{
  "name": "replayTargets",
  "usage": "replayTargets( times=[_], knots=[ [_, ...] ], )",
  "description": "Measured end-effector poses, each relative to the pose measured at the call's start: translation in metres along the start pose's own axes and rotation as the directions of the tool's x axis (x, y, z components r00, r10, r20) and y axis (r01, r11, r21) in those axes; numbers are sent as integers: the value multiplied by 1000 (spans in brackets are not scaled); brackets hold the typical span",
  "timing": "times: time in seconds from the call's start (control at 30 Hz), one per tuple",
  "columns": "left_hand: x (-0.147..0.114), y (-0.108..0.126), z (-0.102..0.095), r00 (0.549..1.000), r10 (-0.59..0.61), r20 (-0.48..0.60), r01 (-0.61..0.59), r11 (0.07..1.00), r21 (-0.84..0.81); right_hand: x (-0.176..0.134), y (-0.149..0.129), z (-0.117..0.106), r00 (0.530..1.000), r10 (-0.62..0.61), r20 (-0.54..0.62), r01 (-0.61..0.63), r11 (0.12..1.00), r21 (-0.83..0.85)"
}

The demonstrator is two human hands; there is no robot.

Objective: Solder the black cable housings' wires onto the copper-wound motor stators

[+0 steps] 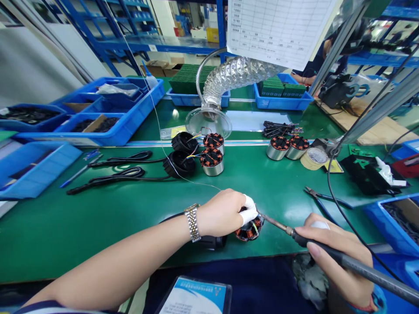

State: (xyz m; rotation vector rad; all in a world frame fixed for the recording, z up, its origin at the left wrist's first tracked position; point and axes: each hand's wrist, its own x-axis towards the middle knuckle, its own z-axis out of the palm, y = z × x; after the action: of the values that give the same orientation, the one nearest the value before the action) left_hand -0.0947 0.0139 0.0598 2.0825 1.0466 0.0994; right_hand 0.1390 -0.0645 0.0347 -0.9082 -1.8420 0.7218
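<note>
My left hand (224,213), with white finger cots on its tips, pinches over a copper-wound motor stator (248,234) near the bench's front edge. A thin solder wire (157,117) hangs from above and runs into that hand. In my right hand (343,253) is a soldering iron (324,249), held like a pen. Its tip meets the stator's top right beside my left fingertips; the exact joint is hidden. Under my left wrist lies a black housing (209,242), partly covered. Two more stators (212,162) stand farther back, wired to black caps (180,164) with cables.
Diagonal cutters (321,200) lie to the right, near two stators (278,147) and a tape roll (314,158). A clear fume hood (208,124) on a foil duct (229,78) stands behind. Blue bins (127,126) line the left; another bin (379,213) sits right.
</note>
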Motion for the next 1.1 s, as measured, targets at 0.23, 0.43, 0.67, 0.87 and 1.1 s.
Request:
replayTargets(
  times=[0.23, 0.43, 0.67, 0.87, 1.1],
  knots=[
    [1, -1, 0, 1000, 13, -10, -13, 1000, 3, -1, 1, 2, 1000, 12, -10, -12, 1000, -5],
    [1, -1, 1, 1000, 10, -12, -9, 1000, 12, 2, -2, 0, 1000, -12, 16, 12, 1000, -8],
    [1, -1, 1, 1000, 13, -21, -12, 1000, 12, 1, -3, -5, 1000, -8, -16, 8, 1000, -12],
    [2, 2, 0, 1000, 5, -18, -4, 1000, 21, -4, -1, -4, 1000, 12, -28, -12, 1000, 0],
    [1, 2, 0, 1000, 8, -21, -8, 1000, 16, -1, -1, -9, 997, -13, -73, 10, 999, -36]
  ],
)
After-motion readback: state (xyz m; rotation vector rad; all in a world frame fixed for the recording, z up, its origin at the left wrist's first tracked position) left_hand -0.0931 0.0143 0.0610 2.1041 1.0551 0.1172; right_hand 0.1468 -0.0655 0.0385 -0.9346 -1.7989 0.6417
